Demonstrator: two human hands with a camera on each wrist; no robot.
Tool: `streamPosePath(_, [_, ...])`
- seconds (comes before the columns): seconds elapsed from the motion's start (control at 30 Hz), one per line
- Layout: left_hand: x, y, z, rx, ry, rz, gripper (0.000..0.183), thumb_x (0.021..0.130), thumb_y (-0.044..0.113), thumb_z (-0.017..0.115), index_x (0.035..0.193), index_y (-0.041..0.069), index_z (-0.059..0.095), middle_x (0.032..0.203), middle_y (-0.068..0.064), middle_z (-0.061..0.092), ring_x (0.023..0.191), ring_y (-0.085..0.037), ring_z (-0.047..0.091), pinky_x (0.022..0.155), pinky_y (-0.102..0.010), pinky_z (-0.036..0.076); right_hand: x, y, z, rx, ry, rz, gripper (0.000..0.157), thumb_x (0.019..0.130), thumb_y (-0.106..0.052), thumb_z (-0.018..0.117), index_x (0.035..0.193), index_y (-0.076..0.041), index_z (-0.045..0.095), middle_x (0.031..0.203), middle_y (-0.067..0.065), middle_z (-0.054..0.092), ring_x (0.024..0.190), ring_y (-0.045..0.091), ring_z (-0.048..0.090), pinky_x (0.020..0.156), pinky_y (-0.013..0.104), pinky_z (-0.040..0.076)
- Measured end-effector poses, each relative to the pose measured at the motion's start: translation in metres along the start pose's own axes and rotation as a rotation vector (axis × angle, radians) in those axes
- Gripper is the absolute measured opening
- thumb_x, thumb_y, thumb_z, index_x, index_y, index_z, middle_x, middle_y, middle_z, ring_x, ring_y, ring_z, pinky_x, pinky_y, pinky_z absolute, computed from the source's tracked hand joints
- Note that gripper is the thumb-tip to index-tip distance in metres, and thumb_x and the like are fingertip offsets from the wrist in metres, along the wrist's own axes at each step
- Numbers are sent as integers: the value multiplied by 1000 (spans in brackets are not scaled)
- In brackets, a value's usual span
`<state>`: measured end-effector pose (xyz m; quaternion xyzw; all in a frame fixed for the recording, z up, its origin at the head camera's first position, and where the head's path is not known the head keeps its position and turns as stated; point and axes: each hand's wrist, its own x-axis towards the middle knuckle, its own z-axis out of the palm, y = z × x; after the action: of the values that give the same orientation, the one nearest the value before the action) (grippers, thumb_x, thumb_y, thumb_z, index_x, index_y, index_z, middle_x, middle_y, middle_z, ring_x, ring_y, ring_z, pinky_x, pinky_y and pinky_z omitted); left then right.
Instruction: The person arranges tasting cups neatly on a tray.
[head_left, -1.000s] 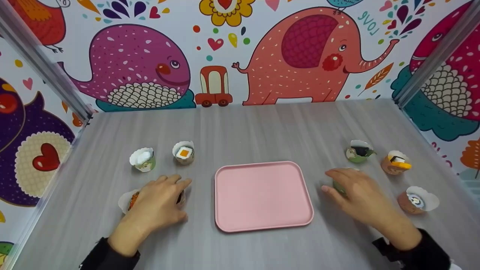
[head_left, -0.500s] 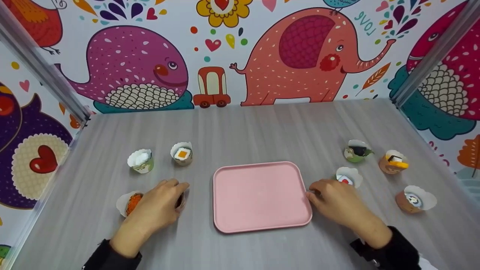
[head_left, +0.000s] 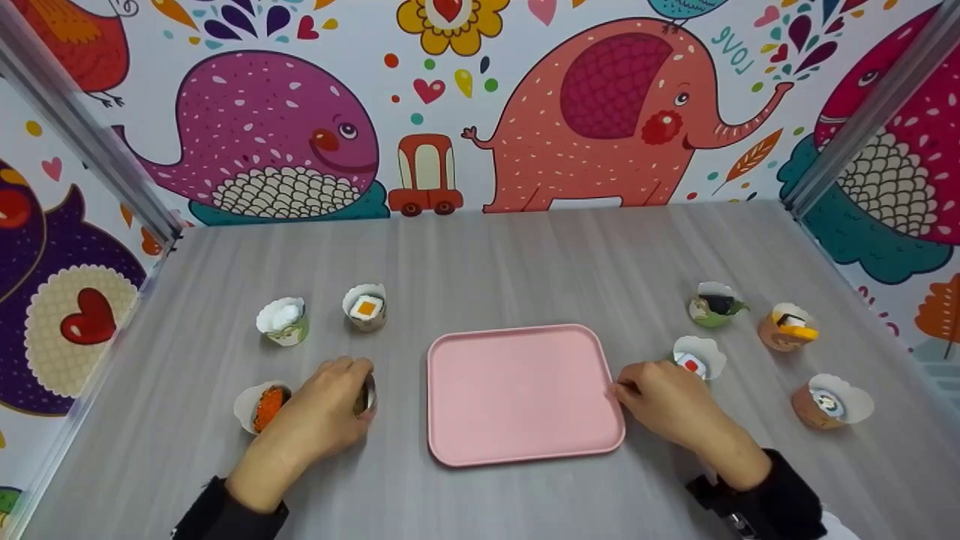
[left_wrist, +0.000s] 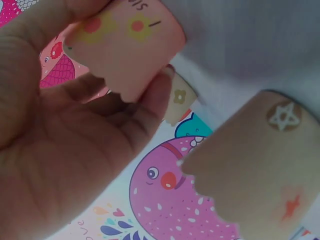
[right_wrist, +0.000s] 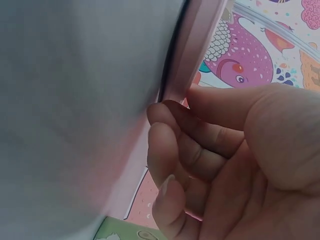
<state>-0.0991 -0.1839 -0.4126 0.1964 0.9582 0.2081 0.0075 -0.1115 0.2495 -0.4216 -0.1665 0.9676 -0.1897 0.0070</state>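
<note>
A wall (head_left: 442, 67) printed with cartoon animals stands behind the grey table (head_left: 555, 262). On the table, in the middle, lies the pink tray (head_left: 525, 397), flat, its long axis running roughly left to right between the two hands. The right hand (head_left: 667, 397) is the nearer one, right at the tray's right end, its thumb and fingertip pinching the rim; the left hand (head_left: 322, 405) is off to the left, apart from the tray, with its thumb and fingers gripping a pink paper cup (left_wrist: 130, 50) by its sides. That cup sits just left of the tray's left end, so the relation that counts is a short gap sideways, from cup to tray, along the tray's long axis. Also left are a cup with orange topping (head_left: 246, 409), beside the left hand, a green cup (head_left: 294, 331) and a tan cup (head_left: 369, 324) farther back. Four more cups (head_left: 816, 411) stand to the right, one close behind the right hand. Smallest are the food-like pieces (head_left: 367, 307) inside; what the gripped cup contains is hard to tell.
</note>
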Motion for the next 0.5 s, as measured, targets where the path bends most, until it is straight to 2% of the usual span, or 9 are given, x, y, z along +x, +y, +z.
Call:
streamPosePath(0.07, [0, 0, 0, -7, -8, -7, 39, 77, -2, 85, 109, -2, 63, 96, -9, 62, 88, -29, 61, 81, -46, 55, 1, -1, -1, 11, -12, 12, 27, 93, -11, 77, 69, -19, 65, 60, -10, 46, 57, 7, 42, 54, 28, 33])
streamPosePath(0.37, [3, 0, 1, -69, -75, -62, 34, 81, 3, 84, 108, 3, 63, 94, -6, 61, 84, -21, 60, 78, -44, 54, 5, -3, -2, 61, -42, 28, 32, 94, -8, 74, 65, -17, 65, 61, -9, 49, 57, 8, 42, 53, 28, 32])
streamPosePath(0.5, [4, 1, 0, -82, -66, -86, 35, 84, 6, 82, 113, 3, 64, 98, -6, 63, 87, -21, 61, 82, -44, 54, 6, -3, -1, 72, -55, 36, 33, 94, -8, 74, 64, -17, 64, 61, -9, 46, 56, 8, 41, 53, 27, 30])
